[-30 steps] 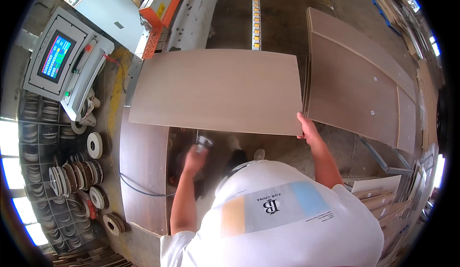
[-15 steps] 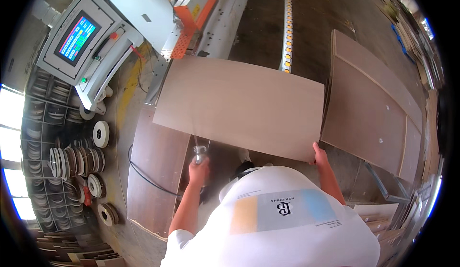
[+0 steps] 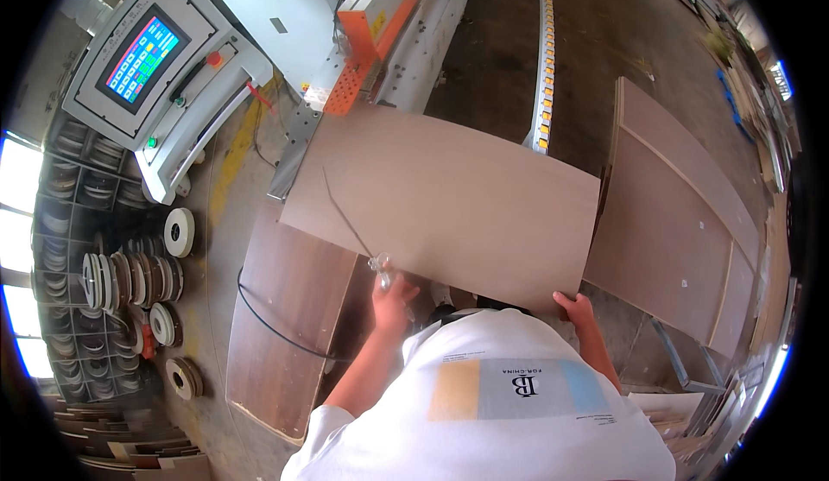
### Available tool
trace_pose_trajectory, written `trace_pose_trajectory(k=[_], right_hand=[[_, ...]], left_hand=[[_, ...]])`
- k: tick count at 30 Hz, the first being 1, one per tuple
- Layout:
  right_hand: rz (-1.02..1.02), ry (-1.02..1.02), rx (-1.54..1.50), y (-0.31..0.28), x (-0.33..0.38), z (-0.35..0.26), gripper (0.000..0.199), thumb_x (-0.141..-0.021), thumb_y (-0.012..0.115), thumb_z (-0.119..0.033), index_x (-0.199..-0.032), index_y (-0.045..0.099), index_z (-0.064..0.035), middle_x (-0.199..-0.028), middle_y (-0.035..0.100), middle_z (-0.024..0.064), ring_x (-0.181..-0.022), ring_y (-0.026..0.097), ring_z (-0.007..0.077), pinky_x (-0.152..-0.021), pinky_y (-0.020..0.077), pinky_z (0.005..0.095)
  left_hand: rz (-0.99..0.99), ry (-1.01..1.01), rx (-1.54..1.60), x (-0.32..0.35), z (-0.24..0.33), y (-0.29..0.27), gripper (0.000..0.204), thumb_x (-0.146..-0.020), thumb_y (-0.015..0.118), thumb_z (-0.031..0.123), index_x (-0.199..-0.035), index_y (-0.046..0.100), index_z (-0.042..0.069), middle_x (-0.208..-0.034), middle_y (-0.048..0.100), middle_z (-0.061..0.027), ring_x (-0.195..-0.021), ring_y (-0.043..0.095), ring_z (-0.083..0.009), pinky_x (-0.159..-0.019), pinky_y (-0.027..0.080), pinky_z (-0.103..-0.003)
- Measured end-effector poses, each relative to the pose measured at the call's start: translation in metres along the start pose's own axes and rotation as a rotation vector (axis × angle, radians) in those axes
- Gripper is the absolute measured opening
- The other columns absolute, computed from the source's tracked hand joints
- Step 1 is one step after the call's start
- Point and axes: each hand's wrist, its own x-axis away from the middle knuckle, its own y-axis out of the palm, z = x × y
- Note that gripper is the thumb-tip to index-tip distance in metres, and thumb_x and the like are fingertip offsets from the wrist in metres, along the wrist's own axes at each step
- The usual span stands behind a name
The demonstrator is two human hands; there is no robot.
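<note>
A large flat brown panel (image 3: 458, 196) lies in front of me, its far left corner at the machine's orange guard. My left hand (image 3: 393, 306) is closed round an air blow gun (image 3: 380, 265) by the panel's near edge. The gun's long thin nozzle slants over the panel, pointing away and to the left. A dark air hose (image 3: 281, 332) runs toward that hand from the left. At the near right corner, my right hand (image 3: 577, 310) grips the panel, thumb on top and fingers hidden below.
Left of me stand a control console (image 3: 142, 58) with a lit screen and a stack of dark brown boards (image 3: 281, 321). Edge-band rolls (image 3: 179, 232) sit beyond. Ahead are the machine's orange guard (image 3: 352, 62) and a roller rail (image 3: 544, 75). More panels (image 3: 665, 213) lie at the right.
My left hand has moved a little right with the blow gun, whose nozzle now shows sharply across the panel. My right hand keeps its corner grip. The whole view has shifted slightly.
</note>
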Motion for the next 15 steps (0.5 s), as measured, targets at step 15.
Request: trace_pose_trajectory(k=[15], right_hand=[[0.082, -0.121, 0.072, -0.043, -0.11, -0.116, 0.068, -0.079, 0.084, -0.05, -0.118, 0.068, 0.0041, -0.109, 0.071, 0.0136, -0.091, 0.07, 0.022, -0.064, 0.0592, 0.0346]], left_hand=[[-0.053, 0.056, -0.091, -0.116, 0.031, 0.116, 0.05, -0.102, 0.061, 0.012, -0.15, 0.049, 0.013, -0.1, 0.059, -0.0017, -0.083, 0.061, -0.014, -0.072, 0.062, -0.038]])
